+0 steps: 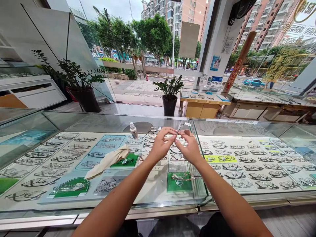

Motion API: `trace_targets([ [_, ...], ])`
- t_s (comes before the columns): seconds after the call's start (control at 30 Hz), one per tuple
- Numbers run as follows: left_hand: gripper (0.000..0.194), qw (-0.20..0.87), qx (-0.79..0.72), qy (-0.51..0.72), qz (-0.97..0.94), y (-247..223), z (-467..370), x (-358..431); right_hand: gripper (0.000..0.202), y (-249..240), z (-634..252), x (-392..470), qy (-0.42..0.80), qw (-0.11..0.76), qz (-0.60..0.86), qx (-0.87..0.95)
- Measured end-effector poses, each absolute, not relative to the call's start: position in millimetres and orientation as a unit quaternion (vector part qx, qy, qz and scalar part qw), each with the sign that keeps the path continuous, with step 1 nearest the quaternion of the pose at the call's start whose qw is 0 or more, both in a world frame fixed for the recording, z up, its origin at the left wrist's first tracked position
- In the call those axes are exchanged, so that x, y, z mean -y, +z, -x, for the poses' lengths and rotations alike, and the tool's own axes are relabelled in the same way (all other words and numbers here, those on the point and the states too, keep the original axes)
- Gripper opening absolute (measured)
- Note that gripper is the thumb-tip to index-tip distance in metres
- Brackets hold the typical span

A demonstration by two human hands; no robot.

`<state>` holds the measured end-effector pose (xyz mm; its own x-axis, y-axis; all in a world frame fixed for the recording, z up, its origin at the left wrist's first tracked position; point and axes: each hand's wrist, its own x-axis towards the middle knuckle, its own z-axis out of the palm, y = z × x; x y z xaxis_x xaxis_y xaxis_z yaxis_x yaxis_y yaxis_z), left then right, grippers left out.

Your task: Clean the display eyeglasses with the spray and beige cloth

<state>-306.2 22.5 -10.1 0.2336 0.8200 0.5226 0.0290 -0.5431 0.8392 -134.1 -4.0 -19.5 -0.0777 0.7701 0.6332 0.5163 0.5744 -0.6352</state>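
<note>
1. The room is an optician's shop with floor-to-ceiling glass walls (128,49); beyond them show a street, trees and tall apartment blocks.
2. A long glass display surface (74,125) runs across the whole view. Under its top lie rows of spectacle frames (247,161) on pale, blue and green pads.
3. A second, wood-fronted display counter (202,105) stands further back on the right, near a white pillar (217,39).
4. Two potted plants stand on the floor behind the surface — a large one (74,79) to the left, a smaller one (170,93) near the middle.
5. Both forearms reach forward from the bottom edge and meet over the middle of the surface.
6. The left hand (161,144) and the right hand (189,146) are raised just above the glass, fingertips close together, both pinching a small thin object (179,127). It is too small to name; a clear, slim piece sticks up from between the fingers.
7. A beige cloth (108,161) lies crumpled on the glass to the left of the hands.
8. A pair of thin-rimmed glasses (184,177) lies on the glass below the right wrist, over a green pad.
9. A small white bottle (133,130) stands upright on the glass — beyond the cloth, left of the hands.
</note>
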Motion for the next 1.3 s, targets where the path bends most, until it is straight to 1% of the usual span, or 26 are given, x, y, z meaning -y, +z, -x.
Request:
trace_targets([
  [0.1,0.021,0.392,-0.316,0.533,-0.681,-12,306,-23,0.022,-19,136,6,0.125,0.512,0.430,0.733],
  [0.27,0.024,0.429,-0.309,0.541,-0.654,-16,306,-29,0.024,-15,137,9,0.112,0.499,0.406,0.758],
  [0.43,0.024,0.472,-0.300,0.543,-0.627,-13,306,-30,0.021,-14,136,9,0.114,0.495,0.405,0.760],
  [0.63,0.019,0.469,-0.297,0.536,-0.636,-9,309,-30,0.019,-12,136,10,0.124,0.497,0.415,0.752],
  [0.77,0.020,0.414,-0.301,0.507,-0.694,-7,311,-28,0.021,-14,133,7,0.110,0.506,0.434,0.737],
  [0.83,0.020,0.346,-0.312,0.497,-0.732,-4,312,-25,0.022,-15,132,6,0.095,0.507,0.438,0.736],
  [0.93,0.019,0.203,-0.358,0.520,-0.749,0,320,-27,0.024,-15,129,5,0.078,0.510,0.433,0.739],
  [1.03,0.013,0.063,-0.473,0.591,-0.650,3,337,-39,0.026,-13,125,4,0.068,0.518,0.437,0.732],
  [1.07,0.017,0.032,-0.518,0.611,-0.598,2,346,-46,0.027,-13,123,4,0.064,0.520,0.439,0.730],
  [1.1,0.025,0.013,-0.560,0.623,-0.545,1,355,-53,0.027,-12,121,3,0.060,0.523,0.441,0.727],
  [1.17,0.045,0.015,-0.633,0.622,-0.461,-3,374,-69,0.029,-11,117,2,0.054,0.526,0.441,0.725],
  [1.2,0.052,0.034,-0.663,0.609,-0.433,-7,383,-77,0.030,-11,116,2,0.051,0.527,0.441,0.724],
  [1.3,0.057,0.142,-0.724,0.542,-0.402,-22,405,-99,0.033,-12,113,1,0.044,0.533,0.443,0.720],
])
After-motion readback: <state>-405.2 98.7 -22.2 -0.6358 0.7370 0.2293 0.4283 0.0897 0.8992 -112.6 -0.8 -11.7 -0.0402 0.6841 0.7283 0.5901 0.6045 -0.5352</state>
